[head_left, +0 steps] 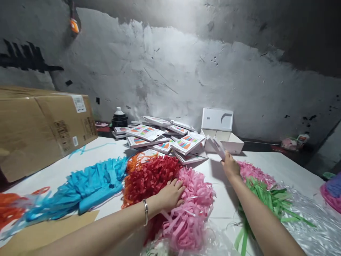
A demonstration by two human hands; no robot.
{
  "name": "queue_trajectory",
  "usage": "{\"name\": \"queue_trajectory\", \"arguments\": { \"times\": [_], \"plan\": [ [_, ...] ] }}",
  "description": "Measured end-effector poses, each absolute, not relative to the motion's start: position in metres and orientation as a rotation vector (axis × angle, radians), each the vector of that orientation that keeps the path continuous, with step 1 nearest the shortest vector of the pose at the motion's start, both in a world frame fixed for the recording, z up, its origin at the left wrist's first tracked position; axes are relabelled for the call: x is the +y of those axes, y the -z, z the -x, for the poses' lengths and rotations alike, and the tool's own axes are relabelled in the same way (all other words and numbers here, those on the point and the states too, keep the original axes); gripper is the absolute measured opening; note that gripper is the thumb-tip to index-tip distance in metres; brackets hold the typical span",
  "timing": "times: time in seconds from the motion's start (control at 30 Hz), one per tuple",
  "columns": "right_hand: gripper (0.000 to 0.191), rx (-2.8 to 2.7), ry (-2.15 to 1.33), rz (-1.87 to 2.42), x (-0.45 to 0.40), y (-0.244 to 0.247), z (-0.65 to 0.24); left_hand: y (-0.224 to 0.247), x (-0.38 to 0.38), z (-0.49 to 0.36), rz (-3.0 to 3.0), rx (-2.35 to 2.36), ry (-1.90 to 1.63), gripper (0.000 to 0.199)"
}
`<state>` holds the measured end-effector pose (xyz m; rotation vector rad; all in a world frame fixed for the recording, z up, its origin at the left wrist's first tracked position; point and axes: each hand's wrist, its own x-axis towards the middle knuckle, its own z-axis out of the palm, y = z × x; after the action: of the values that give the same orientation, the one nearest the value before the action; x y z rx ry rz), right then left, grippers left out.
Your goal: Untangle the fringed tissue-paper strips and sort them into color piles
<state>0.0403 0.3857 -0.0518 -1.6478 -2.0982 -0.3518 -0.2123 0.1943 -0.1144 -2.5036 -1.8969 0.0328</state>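
Nearest, crumpled clear plastic (213, 243) lies at the table's (220, 193) front edge, against the lower end of a bundle of pink strips (189, 222). The left hand (172, 195), a metal bracelet (145, 212) at its wrist, lies palm down with fingers spread and grasps nothing visible; it rests where the pink strips meet the red strips (153, 176), directly upon both. Orange strands (137, 161) edge the red, and blue strips (93, 181) stretch away on the left. To the right, under and beside the right forearm, are green strips (269, 199), with silvery plastic (309, 217) just beyond them sideways.

Farther out, the right hand (230, 166) grips a slim white box (218, 146) by its near end; the box tilts up from the fingers, in front of an open white box (233, 142). Whether those two touch, I cannot tell. Left of them, flat boxes with colourful fronts (160, 137) lie in a loose heap, just behind the red strips. A large carton (45, 128) stands at far left.
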Motion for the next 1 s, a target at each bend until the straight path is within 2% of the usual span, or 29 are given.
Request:
{"name": "queue_trajectory", "arguments": {
  "times": [0.2,0.33,0.4,0.43,0.57,0.63,0.83,1.0],
  "plan": [
    [0.061,-2.060,0.382,1.435,0.337,-0.016,-0.026,0.129,0.193,0.209,2.487,-1.905,0.038,0.060],
    [0.067,-2.151,0.348,1.327,0.346,-0.073,0.054,0.139,0.194,0.211,2.487,-1.881,0.091,0.059],
    [0.073,-2.246,0.276,1.346,0.359,-0.088,0.100,0.142,0.192,0.212,2.495,-1.867,0.107,0.058],
    [0.069,-2.294,0.233,1.358,0.364,-0.088,0.119,0.143,0.192,0.212,2.500,-1.861,0.116,0.058],
    [0.042,-2.450,0.057,1.469,0.371,-0.052,0.145,0.144,0.191,0.211,2.514,-1.849,0.153,0.059],
    [0.037,-2.484,-0.047,1.619,0.372,-0.022,0.129,0.144,0.190,0.210,2.515,-1.855,0.158,0.059],
    [0.036,-2.275,-0.177,2.103,0.378,0.040,0.049,0.145,0.189,0.211,2.504,-1.873,0.160,0.061],
    [0.040,-2.247,-0.168,2.064,0.384,0.059,0.016,0.143,0.189,0.211,2.519,-1.877,0.155,0.061]
  ]
}}
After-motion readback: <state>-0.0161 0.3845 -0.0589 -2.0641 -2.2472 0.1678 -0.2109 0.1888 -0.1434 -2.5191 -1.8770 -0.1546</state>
